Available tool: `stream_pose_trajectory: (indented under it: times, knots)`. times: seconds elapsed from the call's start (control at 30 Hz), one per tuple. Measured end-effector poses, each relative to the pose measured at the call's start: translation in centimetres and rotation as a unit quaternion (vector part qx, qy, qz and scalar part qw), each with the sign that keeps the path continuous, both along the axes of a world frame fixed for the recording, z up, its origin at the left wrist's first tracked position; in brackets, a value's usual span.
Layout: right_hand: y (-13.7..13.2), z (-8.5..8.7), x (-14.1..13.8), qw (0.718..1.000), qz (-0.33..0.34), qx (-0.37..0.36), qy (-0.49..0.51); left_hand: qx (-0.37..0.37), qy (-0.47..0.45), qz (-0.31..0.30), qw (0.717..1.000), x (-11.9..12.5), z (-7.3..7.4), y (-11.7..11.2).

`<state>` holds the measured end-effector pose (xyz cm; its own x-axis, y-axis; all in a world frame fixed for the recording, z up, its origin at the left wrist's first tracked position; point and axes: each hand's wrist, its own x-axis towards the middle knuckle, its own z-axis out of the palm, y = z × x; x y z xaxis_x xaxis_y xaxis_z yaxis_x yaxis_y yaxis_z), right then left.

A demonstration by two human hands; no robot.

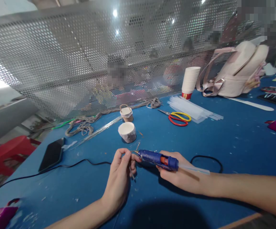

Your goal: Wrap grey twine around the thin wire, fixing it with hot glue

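Note:
My right hand [178, 175] is wrapped round a blue glue gun [152, 156], and a clear glue stick [195, 169] sticks out of its back end. The gun's nozzle points left and almost meets the fingertips of my left hand [120, 173]. Those fingers pinch a thin greyish cord [131, 173], whose short end hangs below them; most of it is hidden. Just beyond my left hand stands a small white cup [127, 132] with a wrapped side. Behind that is a little bucket-like cup [126, 114] with a brown lower wall and an arched handle.
Scissors [178, 118] with red and yellow handles lie beside clear glue sticks [192, 108]. Stacked paper cups [190, 81] and a pale backpack [238, 73] stand at back right. Grey cord bundles [80, 127] lie along the perforated screen [63, 73]. A phone [52, 154] and black cable [73, 163] are left.

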<state>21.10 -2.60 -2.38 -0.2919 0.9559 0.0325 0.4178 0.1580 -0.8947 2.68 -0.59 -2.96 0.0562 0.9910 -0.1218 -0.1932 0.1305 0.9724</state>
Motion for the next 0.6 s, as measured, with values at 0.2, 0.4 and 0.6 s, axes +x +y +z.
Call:
stream_pose_trajectory:
  times: [0.2,0.4,0.6]
  knots:
    - [0.04,0.23,0.02,1.0,0.007,0.014,-0.007,-0.01,-0.001,0.012,1.0,-0.01,-0.12,0.09]
    - [-0.13,0.39,0.01,1.0,0.007,0.02,-0.004,-0.005,-0.013,0.01,1.0,0.02,-0.11,-0.04]
    - [-0.19,0.34,-0.02,1.0,-0.002,0.023,-0.012,0.002,-0.014,0.003,1.0,-0.14,-0.31,-0.08]
